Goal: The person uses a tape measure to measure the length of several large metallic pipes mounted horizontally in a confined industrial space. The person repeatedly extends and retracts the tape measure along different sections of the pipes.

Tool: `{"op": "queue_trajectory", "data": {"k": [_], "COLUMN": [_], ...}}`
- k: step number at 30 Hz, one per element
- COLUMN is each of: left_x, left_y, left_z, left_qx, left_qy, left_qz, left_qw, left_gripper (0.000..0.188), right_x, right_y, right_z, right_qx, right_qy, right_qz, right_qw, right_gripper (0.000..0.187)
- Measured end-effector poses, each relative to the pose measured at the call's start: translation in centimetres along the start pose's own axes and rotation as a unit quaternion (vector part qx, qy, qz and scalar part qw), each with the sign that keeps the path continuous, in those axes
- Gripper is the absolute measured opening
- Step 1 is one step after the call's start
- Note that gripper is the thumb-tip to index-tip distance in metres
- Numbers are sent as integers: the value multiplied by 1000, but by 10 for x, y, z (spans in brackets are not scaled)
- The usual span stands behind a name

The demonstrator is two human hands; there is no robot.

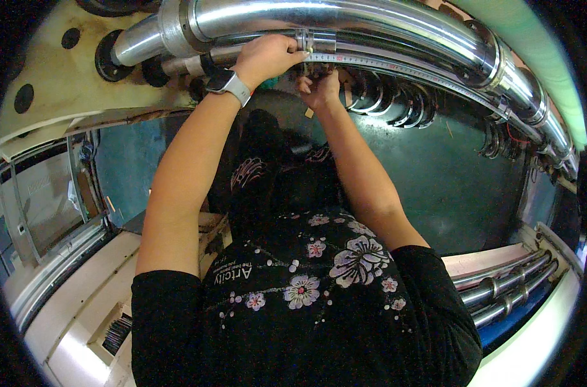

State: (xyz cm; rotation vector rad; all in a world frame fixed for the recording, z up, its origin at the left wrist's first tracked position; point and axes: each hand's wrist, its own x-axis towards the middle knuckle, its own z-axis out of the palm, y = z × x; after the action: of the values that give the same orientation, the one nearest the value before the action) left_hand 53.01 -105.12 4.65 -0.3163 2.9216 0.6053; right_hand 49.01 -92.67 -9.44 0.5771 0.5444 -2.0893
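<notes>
Both my hands reach forward to a bank of polished steel shafts. My left hand, with a watch on its wrist, is closed at a narrow metal collar on a lower shaft. Its thumb lies at the near end of a numbered measuring scale, which runs rightward along the shafts. Just below, my right hand is closed with curled fingers under the same shaft; what it grips is hidden. Above both hands passes a thick chrome roller.
Several curved metal rings hang under the shafts to the right. A cream machine side plate with round holes stands at left. Behind me are more steel shafts at right and a small box of dark thin pieces at left.
</notes>
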Motion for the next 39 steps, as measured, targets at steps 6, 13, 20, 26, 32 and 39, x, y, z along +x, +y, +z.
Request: {"op": "queue_trajectory", "data": {"k": [6,13,20,26,32,39], "left_x": [-1,0,-4,-3,-3,-5], "left_y": [2,6,3,2,3,3], "left_z": [-3,-5,-4,-6,-7,-8], "left_qx": [0,-1,-17,-23,-7,-11], "left_qy": [-9,-15,2,-4,-19,-24], "left_qz": [-7,-13,-6,3,-3,-13], "left_qw": [1000,1000,1000,1000,1000,1000], "left_gripper": [40,37,36,37,35,36], "right_x": [-1,4,-12,-18,-20,-15], "right_y": [1,2,1,1,3,2], "right_z": [2,-5,14,19,21,14], "right_qx": [-1,26,-3,-9,25,12], "right_qy": [28,-7,41,-16,66,9], "right_qz": [1,-21,-31,-40,-27,-19], "right_qw": [1000,999,999,999,997,1000], "right_gripper": [48,48,42,36,41,40]}}
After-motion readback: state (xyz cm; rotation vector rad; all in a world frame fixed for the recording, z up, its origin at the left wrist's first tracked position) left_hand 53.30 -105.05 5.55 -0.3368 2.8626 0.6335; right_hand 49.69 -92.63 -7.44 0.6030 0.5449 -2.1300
